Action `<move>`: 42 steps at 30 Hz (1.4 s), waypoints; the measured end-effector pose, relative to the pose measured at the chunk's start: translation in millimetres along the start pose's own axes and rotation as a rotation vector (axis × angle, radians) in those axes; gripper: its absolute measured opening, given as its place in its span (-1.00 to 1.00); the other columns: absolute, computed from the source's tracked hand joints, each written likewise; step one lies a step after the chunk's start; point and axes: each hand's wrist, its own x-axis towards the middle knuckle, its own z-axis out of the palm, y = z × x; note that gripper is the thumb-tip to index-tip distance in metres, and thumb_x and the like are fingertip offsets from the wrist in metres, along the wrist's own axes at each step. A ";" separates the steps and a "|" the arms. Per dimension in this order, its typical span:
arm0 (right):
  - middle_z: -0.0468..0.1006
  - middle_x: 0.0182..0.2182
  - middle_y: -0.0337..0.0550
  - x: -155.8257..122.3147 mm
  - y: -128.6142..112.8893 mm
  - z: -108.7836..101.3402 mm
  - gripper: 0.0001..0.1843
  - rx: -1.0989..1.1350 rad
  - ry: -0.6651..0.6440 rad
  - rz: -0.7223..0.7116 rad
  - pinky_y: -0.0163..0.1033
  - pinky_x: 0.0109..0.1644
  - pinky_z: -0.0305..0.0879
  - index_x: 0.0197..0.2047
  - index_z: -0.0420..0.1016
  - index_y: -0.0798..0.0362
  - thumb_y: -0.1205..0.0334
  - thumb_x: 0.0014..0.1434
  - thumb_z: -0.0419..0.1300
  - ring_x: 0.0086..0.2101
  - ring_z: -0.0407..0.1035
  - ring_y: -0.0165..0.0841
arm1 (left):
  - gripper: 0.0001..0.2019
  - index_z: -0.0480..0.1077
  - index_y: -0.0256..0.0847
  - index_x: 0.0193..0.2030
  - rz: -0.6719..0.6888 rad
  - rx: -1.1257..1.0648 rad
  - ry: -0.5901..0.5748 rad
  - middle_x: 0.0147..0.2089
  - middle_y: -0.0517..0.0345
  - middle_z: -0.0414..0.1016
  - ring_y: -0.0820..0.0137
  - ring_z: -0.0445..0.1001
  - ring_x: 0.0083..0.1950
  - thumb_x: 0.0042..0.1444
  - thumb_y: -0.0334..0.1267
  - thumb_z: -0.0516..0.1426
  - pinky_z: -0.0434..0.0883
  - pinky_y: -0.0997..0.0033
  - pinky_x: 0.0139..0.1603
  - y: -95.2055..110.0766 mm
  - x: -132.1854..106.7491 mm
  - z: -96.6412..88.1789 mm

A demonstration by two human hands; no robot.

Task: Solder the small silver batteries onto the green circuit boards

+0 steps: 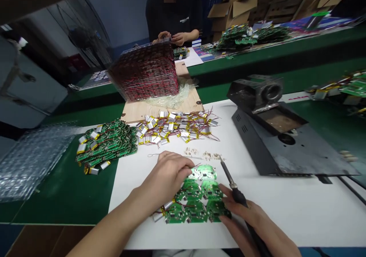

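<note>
A panel of green circuit boards (194,207) lies on the white sheet in front of me. My left hand (171,171) reaches over its upper left part, thumb and fingers pinched together near thin wires; what they hold is hidden. In my right hand (243,211) is a soldering iron (228,175), its tip pointing up and away. The fingers of that hand also touch the panel's right edge. Silver battery cells (158,216) with red and dark wires sit at the panel's lower left. Small brownish parts (211,156) are scattered just beyond the panel, beside a thin metal wire tool (153,155).
Loose wired battery cells (171,127) are heaped farther back. Stacked circuit boards (107,144) and bubble wrap (37,158) lie left. A grey metal machine (274,135) stands right. Behind, a tall stack with red wires (148,72) rests on a wooden board (133,112); a co-worker (174,16) sits opposite.
</note>
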 end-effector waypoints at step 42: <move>0.56 -0.36 -0.30 73.5 -24.3 4.5 -0.72 0.171 0.010 -0.158 -0.39 -0.31 0.50 -0.12 0.33 -0.15 0.47 0.25 0.16 -0.36 0.58 -0.41 | -0.84 0.54 -0.16 -0.27 0.041 -0.321 -0.037 -0.30 0.21 0.56 0.40 0.49 -0.22 0.28 -0.42 0.15 0.36 0.43 -0.13 10.0 -8.4 11.0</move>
